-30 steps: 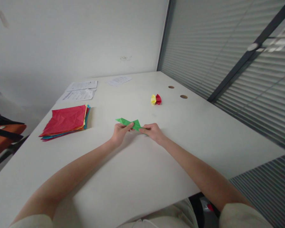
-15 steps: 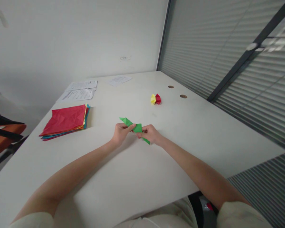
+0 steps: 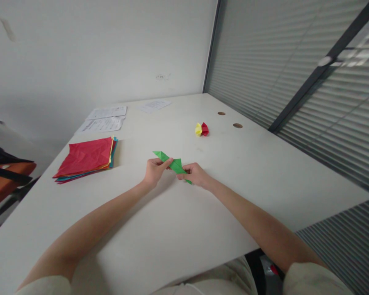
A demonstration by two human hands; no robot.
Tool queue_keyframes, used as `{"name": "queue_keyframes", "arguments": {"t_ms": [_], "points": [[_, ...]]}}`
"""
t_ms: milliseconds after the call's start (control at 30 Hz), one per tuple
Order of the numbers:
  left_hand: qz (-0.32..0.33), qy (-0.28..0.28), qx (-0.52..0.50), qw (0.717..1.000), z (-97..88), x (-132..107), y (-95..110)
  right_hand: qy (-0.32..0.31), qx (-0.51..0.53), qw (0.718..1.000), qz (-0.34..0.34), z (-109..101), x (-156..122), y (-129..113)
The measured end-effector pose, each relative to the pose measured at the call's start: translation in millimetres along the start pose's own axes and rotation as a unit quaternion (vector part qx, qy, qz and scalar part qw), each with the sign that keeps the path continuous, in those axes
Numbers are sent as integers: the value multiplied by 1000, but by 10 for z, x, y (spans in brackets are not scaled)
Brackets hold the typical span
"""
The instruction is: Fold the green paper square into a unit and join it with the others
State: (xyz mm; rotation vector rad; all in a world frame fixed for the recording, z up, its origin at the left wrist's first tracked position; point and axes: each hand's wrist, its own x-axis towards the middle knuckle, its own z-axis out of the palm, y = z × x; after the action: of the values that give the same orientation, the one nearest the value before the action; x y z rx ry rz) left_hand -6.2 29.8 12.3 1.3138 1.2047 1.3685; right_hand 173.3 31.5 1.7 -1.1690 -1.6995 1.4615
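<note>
A piece of folded green paper (image 3: 176, 165) is held between my two hands over the white table (image 3: 160, 229). It is long and slanted, with a pointed end up at the left and a narrow strip down at the right. My left hand (image 3: 155, 170) pinches its upper left part, thumb on top. Lower down, my right hand (image 3: 196, 174) grips the right part between thumb and fingers, with the strip's tip poking out below. My fingers hide some of the folds.
A stack of coloured paper (image 3: 89, 155), red on top, lies at the left. Farther back sit a small yellow and red folded paper piece (image 3: 202, 129) and printed sheets (image 3: 104, 123). Two round holes (image 3: 238, 125) pierce the table near the blinds (image 3: 264, 73). An orange chair (image 3: 9, 180) stands at left.
Both hands keep their hold on the green paper. The paper and my left hand have shifted slightly left, and less of the lower strip shows beneath my right hand. The view has moved a little.
</note>
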Motion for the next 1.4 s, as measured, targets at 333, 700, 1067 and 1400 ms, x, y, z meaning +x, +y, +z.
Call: {"name": "queue_keyframes", "arguments": {"t_ms": [333,700,1067,1400], "points": [[30,-10,-88,996,-17,61,16,23,-19,999,-26,25,-30,-121],[15,-42,-98,994,-44,61,29,32,0,999,-20,35,-15,-77],[-19,-98,-64,993,-18,-2,-17,34,11,999,-16,4,10,14],[-16,-42,-163,986,-67,115,62,20,33,999,8,45,-4,-33]]}}
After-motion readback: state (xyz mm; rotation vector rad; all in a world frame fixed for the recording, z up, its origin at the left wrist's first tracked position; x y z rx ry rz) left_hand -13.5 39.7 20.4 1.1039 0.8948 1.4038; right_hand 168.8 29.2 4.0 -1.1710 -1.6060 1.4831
